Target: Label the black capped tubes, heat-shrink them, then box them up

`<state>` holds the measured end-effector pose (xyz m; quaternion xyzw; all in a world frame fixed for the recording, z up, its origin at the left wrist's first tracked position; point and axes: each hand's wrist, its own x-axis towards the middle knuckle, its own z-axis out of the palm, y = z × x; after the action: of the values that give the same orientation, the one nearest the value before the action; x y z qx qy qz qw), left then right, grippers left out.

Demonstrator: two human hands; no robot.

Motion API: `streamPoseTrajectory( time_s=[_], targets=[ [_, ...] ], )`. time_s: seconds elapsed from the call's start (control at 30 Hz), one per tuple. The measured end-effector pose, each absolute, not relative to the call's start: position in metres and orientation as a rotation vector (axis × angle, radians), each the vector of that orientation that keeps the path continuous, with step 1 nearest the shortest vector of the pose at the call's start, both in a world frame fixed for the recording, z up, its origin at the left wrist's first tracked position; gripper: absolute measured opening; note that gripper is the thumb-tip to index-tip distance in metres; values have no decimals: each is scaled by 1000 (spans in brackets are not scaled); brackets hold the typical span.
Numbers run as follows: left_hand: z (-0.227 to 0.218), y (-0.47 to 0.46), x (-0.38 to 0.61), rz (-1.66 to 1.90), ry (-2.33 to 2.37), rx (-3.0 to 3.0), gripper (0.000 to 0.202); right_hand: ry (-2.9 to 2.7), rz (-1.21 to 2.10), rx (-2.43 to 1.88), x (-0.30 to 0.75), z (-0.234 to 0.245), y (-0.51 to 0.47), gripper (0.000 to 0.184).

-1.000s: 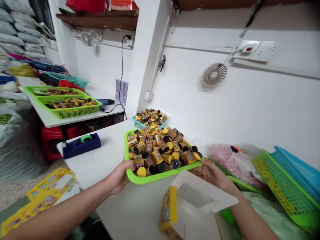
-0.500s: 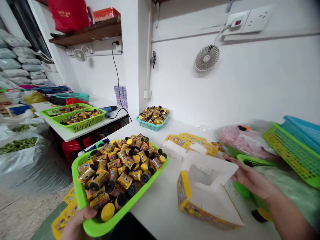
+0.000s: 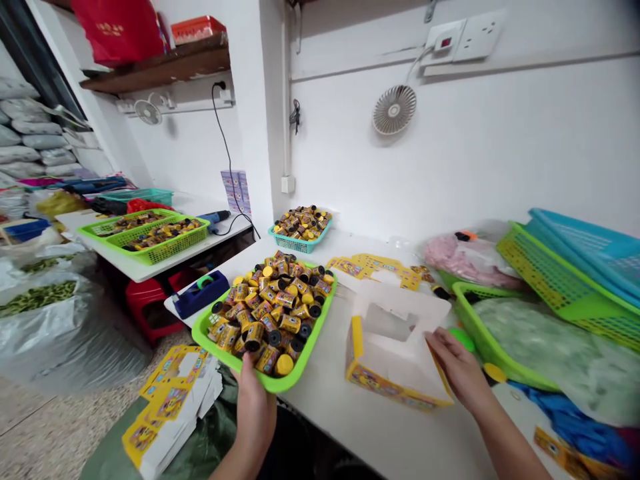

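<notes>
My left hand point(image 3: 256, 405) grips the near edge of a bright green tray point(image 3: 227, 357) heaped with small yellow-labelled bottles point(image 3: 273, 305) with black and yellow caps. The tray rests on the white table point(image 3: 350, 413), partly overhanging its front edge. My right hand point(image 3: 457, 373) lies with fingers curled on the right side of an open yellow and white carton point(image 3: 395, 360) that sits just right of the tray. The carton's white flap stands up at the back.
A blue tape dispenser point(image 3: 200, 293) sits left of the tray. Behind are a teal basket of bottles point(image 3: 299, 230), flat yellow cartons point(image 3: 375, 268), and green, yellow and blue baskets point(image 3: 565, 280) at the right. More flat cartons point(image 3: 165, 400) lie on the floor.
The green tray swung from in front of me to my left and now sits on the table. My right hand let go of it and moved onto the carton.
</notes>
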<state>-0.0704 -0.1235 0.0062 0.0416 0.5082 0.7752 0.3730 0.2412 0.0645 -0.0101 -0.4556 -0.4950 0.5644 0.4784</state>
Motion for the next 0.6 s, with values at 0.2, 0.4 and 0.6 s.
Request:
streamPoseTrajectory(
  time_s=[0.2, 0.4, 0.6],
  targets=[
    [6, -90, -68, 2262, 1340, 130, 50, -1150, 1318, -1162, 240, -21, 50, 52],
    [1, -55, -68, 2490, 1248, 25, 51, -1322, 1154, -1291, 229, -20, 34, 51],
    [-15, -41, -79, 2499, 1337, 98, 48, -1365, 1164, -1357, 226, -7, 31, 60]
  ],
)
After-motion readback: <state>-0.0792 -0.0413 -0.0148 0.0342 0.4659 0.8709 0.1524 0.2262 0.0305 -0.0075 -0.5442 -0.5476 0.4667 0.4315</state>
